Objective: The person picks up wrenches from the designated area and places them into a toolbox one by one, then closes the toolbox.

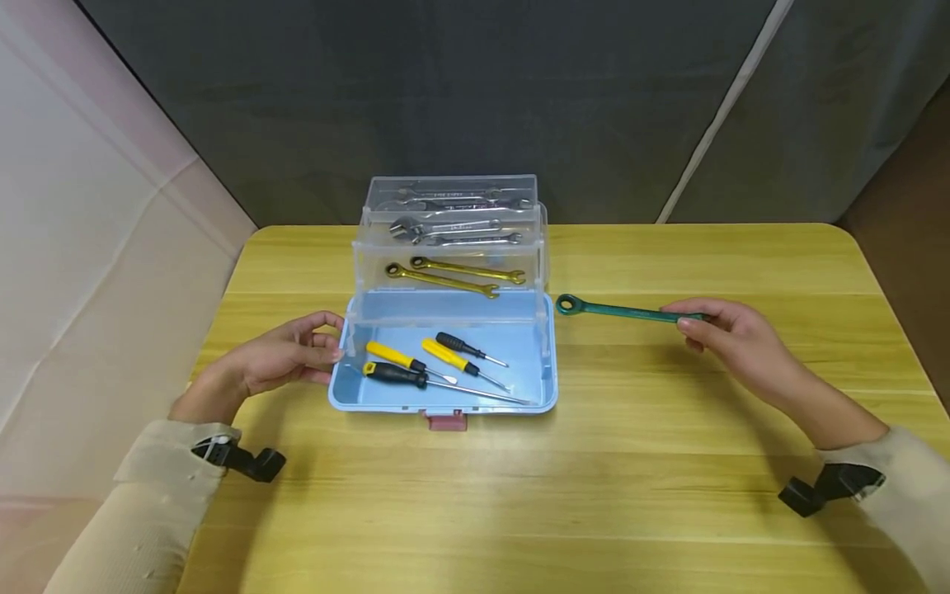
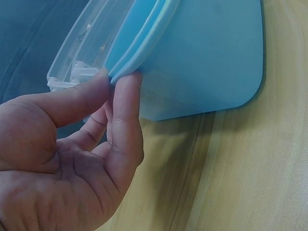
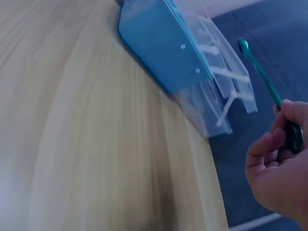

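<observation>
My left hand [image 1: 285, 355] pinches the rim of a light blue toolbox [image 1: 349, 400] at its left side; the left wrist view shows thumb and forefinger on that rim [image 2: 139, 57]. To the right of the box, my right hand [image 1: 731, 338] holds a green ratchet wrench [image 1: 623, 311] by one end, its ring end pointing at the box. Inside the box bottom lie a long black screwdriver [image 1: 397, 374], two yellow-handled screwdrivers [image 1: 393, 355] and a short black one [image 1: 460, 343]. Two gold wrenches [image 1: 445, 280] sit in the lowest clear tray.
Clear plastic trays [image 1: 453, 186] rise in steps at the back of the box, with several silver wrenches [image 1: 453, 228] in the upper ones. A pink latch [image 1: 447, 422] hangs at the front. The wooden table [image 1: 631, 495] ends at a dark curtain [image 1: 445, 91].
</observation>
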`<action>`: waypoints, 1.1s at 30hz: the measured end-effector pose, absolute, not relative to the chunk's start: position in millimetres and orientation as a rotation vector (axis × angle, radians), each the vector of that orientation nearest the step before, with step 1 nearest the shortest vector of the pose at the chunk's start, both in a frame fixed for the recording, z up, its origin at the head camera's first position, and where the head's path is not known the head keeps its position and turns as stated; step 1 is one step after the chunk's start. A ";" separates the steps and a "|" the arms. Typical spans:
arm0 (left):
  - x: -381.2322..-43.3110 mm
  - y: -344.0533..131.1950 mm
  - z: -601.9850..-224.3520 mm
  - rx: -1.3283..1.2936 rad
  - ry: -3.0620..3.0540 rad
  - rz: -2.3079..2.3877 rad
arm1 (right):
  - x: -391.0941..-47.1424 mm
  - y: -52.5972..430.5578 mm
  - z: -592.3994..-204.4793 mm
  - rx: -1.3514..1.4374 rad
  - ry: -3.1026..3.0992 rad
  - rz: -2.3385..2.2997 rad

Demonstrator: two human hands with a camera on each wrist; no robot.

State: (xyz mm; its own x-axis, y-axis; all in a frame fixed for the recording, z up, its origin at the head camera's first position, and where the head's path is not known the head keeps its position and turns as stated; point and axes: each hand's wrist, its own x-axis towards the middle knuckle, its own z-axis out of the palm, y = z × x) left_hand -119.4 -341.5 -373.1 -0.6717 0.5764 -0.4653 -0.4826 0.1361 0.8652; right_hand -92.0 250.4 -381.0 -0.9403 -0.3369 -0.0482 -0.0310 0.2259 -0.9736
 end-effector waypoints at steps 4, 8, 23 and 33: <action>-119.7 -341.0 -373.4 0.099 1.609 1.659 | -98.1 236.7 -376.6 -0.375 2.246 -1.795; -119.8 -340.8 -372.9 0.104 1.612 1.657 | -104.2 220.1 -370.3 -0.377 2.263 -1.767; -120.0 -341.8 -371.7 0.102 1.579 1.656 | -125.5 163.9 -345.6 -0.334 2.324 -1.632; -120.5 -342.0 -370.6 0.106 1.571 1.654 | -137.9 126.0 -348.0 -0.354 2.281 -1.613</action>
State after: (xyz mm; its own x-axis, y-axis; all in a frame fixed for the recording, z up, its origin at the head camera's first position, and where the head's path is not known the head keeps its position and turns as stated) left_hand -120.5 -342.0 -370.6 -0.6504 0.6008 -0.4648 -0.4952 0.1287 0.8592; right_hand -137.9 126.0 -348.0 -0.9167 -0.3816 -0.1184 -0.0155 0.3303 -0.9437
